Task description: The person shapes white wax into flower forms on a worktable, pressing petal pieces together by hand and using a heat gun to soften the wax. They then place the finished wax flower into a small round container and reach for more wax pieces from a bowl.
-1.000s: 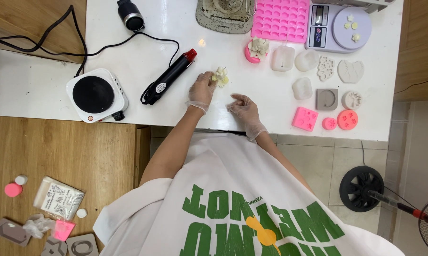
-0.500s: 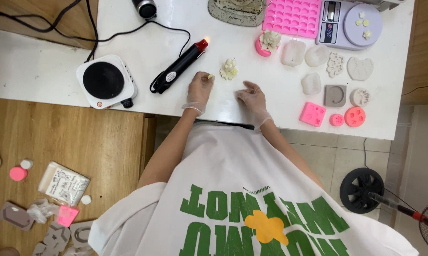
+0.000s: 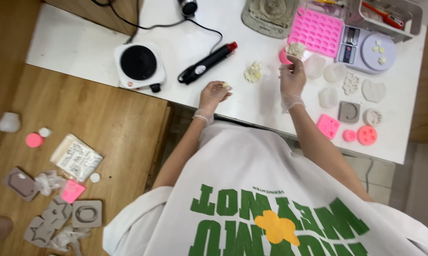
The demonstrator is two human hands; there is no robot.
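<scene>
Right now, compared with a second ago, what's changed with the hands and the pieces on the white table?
The right hand has reached forward from the table's front edge to the cream piece on the round pink mould. The left hand has drawn back from the cream flower piece, which now lies alone, and seems to pinch a small cream bit. The hotplate, heat gun and scale stayed put.

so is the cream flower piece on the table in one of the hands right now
No: the cream flower piece lies alone on the white table, between the left hand and the right hand, touched by neither.
</scene>
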